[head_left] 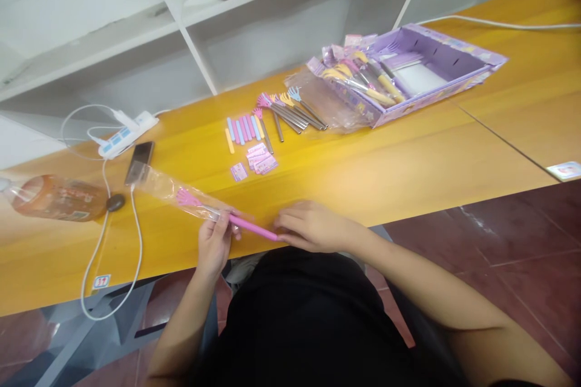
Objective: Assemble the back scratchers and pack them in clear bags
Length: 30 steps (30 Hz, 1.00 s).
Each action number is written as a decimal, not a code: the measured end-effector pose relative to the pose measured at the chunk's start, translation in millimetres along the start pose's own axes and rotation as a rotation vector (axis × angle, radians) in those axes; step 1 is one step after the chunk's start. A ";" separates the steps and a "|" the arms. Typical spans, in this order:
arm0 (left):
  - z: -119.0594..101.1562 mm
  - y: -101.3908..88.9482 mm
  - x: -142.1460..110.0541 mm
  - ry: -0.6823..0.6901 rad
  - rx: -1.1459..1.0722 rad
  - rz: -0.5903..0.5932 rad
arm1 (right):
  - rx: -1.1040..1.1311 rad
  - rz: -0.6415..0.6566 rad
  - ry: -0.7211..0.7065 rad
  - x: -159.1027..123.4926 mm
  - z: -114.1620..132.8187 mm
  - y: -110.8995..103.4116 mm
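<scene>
My left hand is closed around a pink back scratcher, near where its metal rod meets the handle. Its claw-shaped head and rod lie inside a clear plastic bag, while the pink handle sticks out towards the right. At the handle's end, the fingers of my right hand are closed on the tip. Beyond my hands lie several loose back scratcher rods with coloured claw heads. Beside them sits a row of coloured handles. Small printed cards lie just in front of the handles.
A purple box holding bagged back scratchers stands at the back right, with clear bags by it. On the left are a power strip, a phone, white cables and an orange drink bottle. Shelves rise behind.
</scene>
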<state>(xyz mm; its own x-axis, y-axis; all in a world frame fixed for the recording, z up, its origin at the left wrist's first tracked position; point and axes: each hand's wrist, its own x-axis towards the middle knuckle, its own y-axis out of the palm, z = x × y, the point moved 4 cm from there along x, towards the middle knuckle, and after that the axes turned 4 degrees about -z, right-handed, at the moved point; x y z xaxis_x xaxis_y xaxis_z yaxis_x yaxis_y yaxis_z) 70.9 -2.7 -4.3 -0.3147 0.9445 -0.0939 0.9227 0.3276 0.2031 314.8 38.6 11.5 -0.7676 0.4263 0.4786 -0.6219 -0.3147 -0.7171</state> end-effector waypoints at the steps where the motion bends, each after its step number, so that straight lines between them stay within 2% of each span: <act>1: 2.3 -1.3 -0.2 0.001 0.033 0.024 | 0.007 0.008 0.002 -0.2 -0.4 0.2; 7: 7.8 -4.8 -2.0 0.027 0.345 0.212 | 0.044 0.033 0.057 -0.2 -3.0 0.7; 11: -2.5 8.6 -6.0 0.072 0.571 0.367 | 0.069 0.054 0.121 1.2 -3.6 -0.3; 14: -8.7 19.1 -8.9 0.110 0.630 0.453 | 0.085 0.061 0.127 2.4 -2.7 -1.2; 22: -5.0 28.0 -15.2 0.161 0.776 0.580 | 0.024 0.051 0.119 2.0 -2.2 0.5; 30: -4.6 32.1 -15.2 0.198 0.898 0.606 | -0.096 0.033 0.115 5.9 3.1 5.0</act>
<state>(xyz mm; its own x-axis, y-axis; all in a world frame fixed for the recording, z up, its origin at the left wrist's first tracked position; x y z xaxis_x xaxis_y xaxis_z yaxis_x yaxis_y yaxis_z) 104.2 -6.4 8.1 0.2888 0.9564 -0.0442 0.7368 -0.2515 -0.6276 306.7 37.0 12.3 -0.7607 0.5137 0.3968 -0.5751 -0.2499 -0.7790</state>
